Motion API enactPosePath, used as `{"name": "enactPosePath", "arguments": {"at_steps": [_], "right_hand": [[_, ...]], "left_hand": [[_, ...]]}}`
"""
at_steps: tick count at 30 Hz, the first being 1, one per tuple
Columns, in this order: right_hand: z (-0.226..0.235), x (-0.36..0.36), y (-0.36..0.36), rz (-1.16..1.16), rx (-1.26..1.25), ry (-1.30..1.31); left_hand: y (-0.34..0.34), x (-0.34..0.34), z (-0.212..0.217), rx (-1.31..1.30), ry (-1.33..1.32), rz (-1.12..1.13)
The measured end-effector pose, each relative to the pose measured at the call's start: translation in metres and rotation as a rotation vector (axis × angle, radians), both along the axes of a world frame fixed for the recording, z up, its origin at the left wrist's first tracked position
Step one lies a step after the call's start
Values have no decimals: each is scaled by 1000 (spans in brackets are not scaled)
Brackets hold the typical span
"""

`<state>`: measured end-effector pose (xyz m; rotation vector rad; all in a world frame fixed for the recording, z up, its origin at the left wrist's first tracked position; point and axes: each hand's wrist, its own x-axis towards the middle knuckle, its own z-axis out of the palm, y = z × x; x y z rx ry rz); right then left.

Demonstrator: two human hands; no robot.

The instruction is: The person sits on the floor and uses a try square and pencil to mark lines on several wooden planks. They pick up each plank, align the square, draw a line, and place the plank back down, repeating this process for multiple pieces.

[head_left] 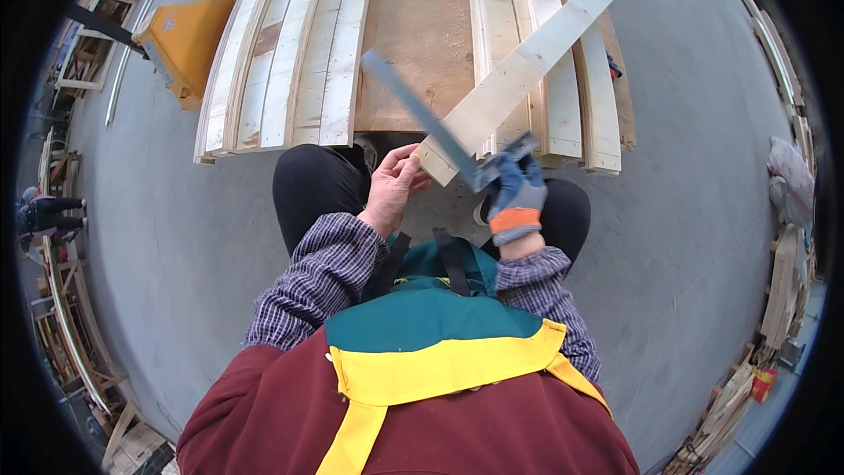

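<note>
A pale wooden board [505,92] lies slantwise across the stacked planks, its near end jutting out over my knees. My bare left hand [393,185] pinches the left corner of that near end between thumb and fingers. In my right hand [517,189], which wears a blue-grey and orange glove, is a metal carpenter's square [420,113], slightly blurred. Its long blade crosses above the board's near end and points up to the left. The gloved fingers wrap around its shorter arm, partly hidden. Faint pencil-like lines show on the board.
Long planks [303,53] lie in two groups on a brown plywood sheet [413,26] before me. A yellow pallet-jack body [183,48] stands at the left. A small red-and-black object [614,68] rests by the right planks. Timber piles [782,290] line the right wall; another person [53,215] is far left.
</note>
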<state>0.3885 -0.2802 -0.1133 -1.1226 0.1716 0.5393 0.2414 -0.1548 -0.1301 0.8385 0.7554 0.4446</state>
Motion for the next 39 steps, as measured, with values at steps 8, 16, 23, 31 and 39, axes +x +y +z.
{"name": "enactPosePath", "arguments": {"at_steps": [8, 16, 23, 31, 39], "right_hand": [[26, 95, -73, -305, 240, -187], [2, 109, -110, -396, 122, -201], [30, 34, -59, -18, 78, -86], [8, -47, 17, 169, 93, 174], [8, -58, 70, 187, 121, 142]], "left_hand": [[2, 1, 12, 51, 43, -38], [33, 5, 9, 182, 73, 124], [67, 13, 18, 24, 37, 225], [60, 11, 14, -108, -23, 225], [46, 11, 3, -231, -267, 262]]}}
